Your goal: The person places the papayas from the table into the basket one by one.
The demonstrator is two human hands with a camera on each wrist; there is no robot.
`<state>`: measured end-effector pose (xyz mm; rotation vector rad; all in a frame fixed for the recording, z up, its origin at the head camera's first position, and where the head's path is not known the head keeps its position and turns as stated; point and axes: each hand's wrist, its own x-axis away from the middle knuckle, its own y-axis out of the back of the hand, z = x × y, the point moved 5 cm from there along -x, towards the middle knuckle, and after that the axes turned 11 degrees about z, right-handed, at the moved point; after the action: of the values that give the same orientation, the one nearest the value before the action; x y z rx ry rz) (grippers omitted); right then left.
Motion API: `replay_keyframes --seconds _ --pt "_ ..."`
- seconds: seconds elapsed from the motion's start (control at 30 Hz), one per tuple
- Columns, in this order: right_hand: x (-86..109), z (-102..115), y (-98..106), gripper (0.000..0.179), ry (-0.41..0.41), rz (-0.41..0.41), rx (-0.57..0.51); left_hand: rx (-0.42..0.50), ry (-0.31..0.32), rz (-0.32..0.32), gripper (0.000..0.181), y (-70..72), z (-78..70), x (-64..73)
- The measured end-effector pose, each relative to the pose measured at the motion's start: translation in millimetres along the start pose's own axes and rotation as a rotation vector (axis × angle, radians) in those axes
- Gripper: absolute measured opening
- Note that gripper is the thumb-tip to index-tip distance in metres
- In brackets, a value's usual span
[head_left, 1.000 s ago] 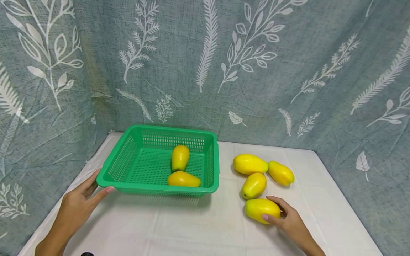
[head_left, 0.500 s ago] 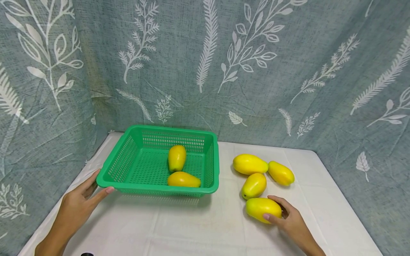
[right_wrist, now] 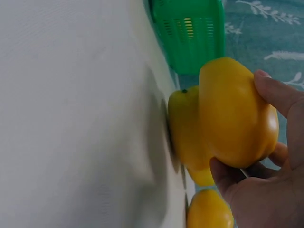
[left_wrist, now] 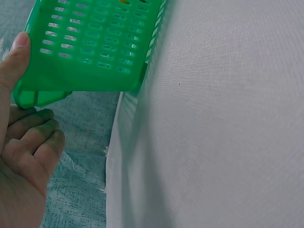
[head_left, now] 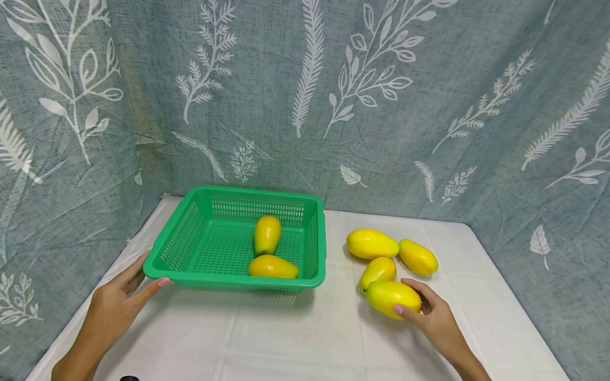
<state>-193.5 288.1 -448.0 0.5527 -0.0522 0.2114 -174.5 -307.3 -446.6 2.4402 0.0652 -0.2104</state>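
Observation:
My right hand (head_left: 436, 317) grips a yellow papaya (head_left: 393, 299) with a greenish end, thumb on the near side and fingers round its far end. In the right wrist view this held papaya (right_wrist: 235, 114) is clear of the cloth and overlaps another papaya (right_wrist: 183, 123) behind it. At the front left corner of a green plastic basket (head_left: 229, 281), my left hand (head_left: 114, 307) holds the rim, thumb on top. The left wrist view shows the fingers (left_wrist: 40, 137) curled just below the rim. Two papayas lie inside the basket: one lengthwise (head_left: 268, 235), one crosswise (head_left: 274, 266) at the front wall.
Right of the basket, a large papaya (head_left: 371, 244), a smaller one (head_left: 418, 257) and a partly covered one (head_left: 378, 271) lie close together on the white cloth (head_left: 295, 338). A patterned curtain (head_left: 267, 106) hangs behind. A small black object (head_left: 129, 378) shows at the bottom edge.
My right hand has raised the papaya off the cloth and slightly away from me, so it overlaps the one behind. In the basket, the lengthwise papaya rocked left and back. My left hand stays put.

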Motion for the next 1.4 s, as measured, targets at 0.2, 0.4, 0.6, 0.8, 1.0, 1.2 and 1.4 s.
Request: replay_keyframes --seconds 0.2,0.4,0.6,0.8,1.0,1.2,1.4 --pt "-3.7 9.5 1.1 0.068 0.054 0.005 -0.061 0.000 0.013 0.005 0.081 -0.9 0.8 -0.6" --pt "-10.0 18.1 -2.4 0.069 0.103 0.003 -0.104 0.000 -0.019 -0.014 0.079 0.3 -1.0 -0.9" --pt "-18.0 27.5 -7.1 0.067 0.152 0.005 -0.139 -0.001 -0.019 -0.021 0.079 0.7 -1.5 -0.6" --pt "-24.3 41.3 -12.4 0.067 0.141 -0.009 -0.152 0.004 -0.010 -0.016 0.079 1.0 -2.1 -0.1" --pt "-30.3 55.9 -20.3 0.065 0.159 -0.012 -0.191 0.009 -0.003 -0.015 0.079 -0.3 -2.2 -0.4" --pt "-39.1 69.1 -29.5 0.066 0.202 -0.004 -0.222 0.004 -0.011 -0.015 0.079 0.0 -1.2 -0.3" --pt "-45.3 85.0 -40.3 0.064 0.251 0.009 -0.218 0.008 -0.035 -0.021 0.079 0.2 -1.0 -0.2"
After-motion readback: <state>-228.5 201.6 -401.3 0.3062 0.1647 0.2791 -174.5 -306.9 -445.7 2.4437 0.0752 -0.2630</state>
